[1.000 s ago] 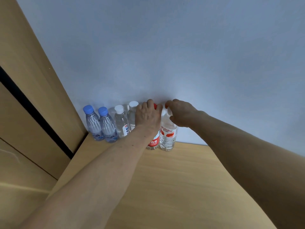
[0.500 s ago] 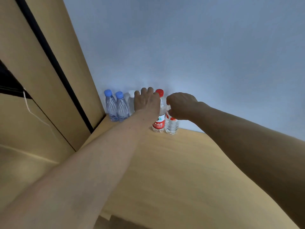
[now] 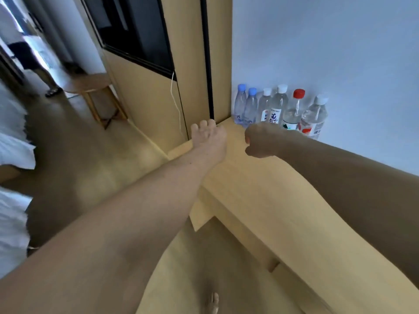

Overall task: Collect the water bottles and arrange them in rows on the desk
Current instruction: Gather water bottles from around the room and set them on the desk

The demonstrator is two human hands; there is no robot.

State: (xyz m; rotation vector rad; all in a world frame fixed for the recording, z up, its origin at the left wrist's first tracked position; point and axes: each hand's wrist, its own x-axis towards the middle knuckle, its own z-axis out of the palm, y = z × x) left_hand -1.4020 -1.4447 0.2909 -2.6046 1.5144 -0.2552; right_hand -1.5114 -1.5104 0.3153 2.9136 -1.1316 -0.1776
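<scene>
Wood desk (image 3: 260,189): six water bottles (image 3: 277,107) rowed against wall (image 3: 340,53), upper centre-right. Left hand (image 3: 208,137) slack, right hand (image 3: 260,141) curled, both empty. Row looks done; next, probably fetch more.

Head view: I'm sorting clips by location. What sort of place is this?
Probably a hotel room or bedroom: white bedding at the left edge, a dark screen set in the wood wall panel, and a desk built along the wall.
</scene>
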